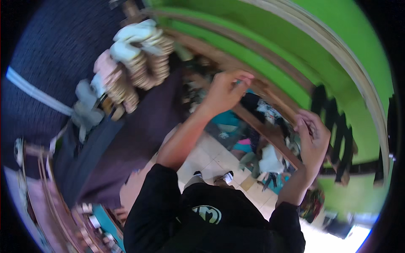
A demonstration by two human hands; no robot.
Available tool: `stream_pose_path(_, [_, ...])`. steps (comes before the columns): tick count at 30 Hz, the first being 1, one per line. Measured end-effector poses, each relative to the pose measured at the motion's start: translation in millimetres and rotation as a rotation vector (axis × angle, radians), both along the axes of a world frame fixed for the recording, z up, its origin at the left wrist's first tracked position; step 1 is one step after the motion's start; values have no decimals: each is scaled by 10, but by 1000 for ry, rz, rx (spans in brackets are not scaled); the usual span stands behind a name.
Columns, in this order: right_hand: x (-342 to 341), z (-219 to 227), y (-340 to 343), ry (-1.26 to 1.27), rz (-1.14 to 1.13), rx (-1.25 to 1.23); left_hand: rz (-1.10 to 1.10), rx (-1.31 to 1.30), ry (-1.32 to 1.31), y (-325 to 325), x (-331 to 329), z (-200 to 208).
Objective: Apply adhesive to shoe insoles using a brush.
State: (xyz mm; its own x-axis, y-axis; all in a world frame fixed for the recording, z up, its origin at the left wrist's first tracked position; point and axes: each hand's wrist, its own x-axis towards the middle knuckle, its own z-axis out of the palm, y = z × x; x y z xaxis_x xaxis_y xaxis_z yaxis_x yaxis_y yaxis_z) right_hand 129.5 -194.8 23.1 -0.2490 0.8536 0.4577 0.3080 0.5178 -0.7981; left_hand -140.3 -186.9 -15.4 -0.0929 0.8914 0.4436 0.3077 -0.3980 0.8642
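My left hand (225, 93) is raised ahead of me, its thumb and index finger pinched together close to a wooden rail (270, 93). To its right, my right hand (313, 134) has its fingers curled and its thumb against the index finger, beside the same rail. Anything thin between the fingertips is too blurred to make out. Whether either hand touches the rail, I cannot tell. Several long black pieces (337, 126) hang from a bar just right of my right hand.
Stacked pale rounded pieces with tan layered edges (145, 59) hang at the upper left, above dark draped cloth (122, 147). A shelf with mixed cloth items (270, 158) lies below my hands. A green wall (337, 46) stands behind. Light floor tiles (202, 154) show at my feet.
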Motion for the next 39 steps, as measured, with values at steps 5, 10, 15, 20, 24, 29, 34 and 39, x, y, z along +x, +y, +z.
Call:
stream_pose_path(5, [-1255, -172, -370, 72, 359, -284, 358, 0, 45, -1328, -1083, -178])
stream_pose_path(10, [-2682, -513, -1033, -109, 727, -199, 699, -100, -172, -3176, -2020, -554])
stream_pose_path(15, [-4084, -982, -1957, -132, 1002, -308, 1106, -122, -222, -4926, -2586, -676])
stream_pose_path(20, [-5171, -1328, -2688, -201, 1164, -337, 1339, -105, -315, -5986, -2846, -785])
stream_pose_path(24, [-5847, -1349, -3218, -236, 1259, -321, 1492, -62, -431, -6497, -2994, -925])
stream_pose_path(29, [-6685, -1441, -3596, -152, 1386, -383, 1571, -28, -534, -6667, -3469, -1032])
stream_pose_path(34, [-7602, -1525, -3875, -78, 1501, -462, 1520, -97, -464, -6611, -4265, -1122])
stream_pose_path(39, [-8414, -1580, -4289, -136, 1528, -448, 1503, -209, -421, -6517, -5141, -1083])
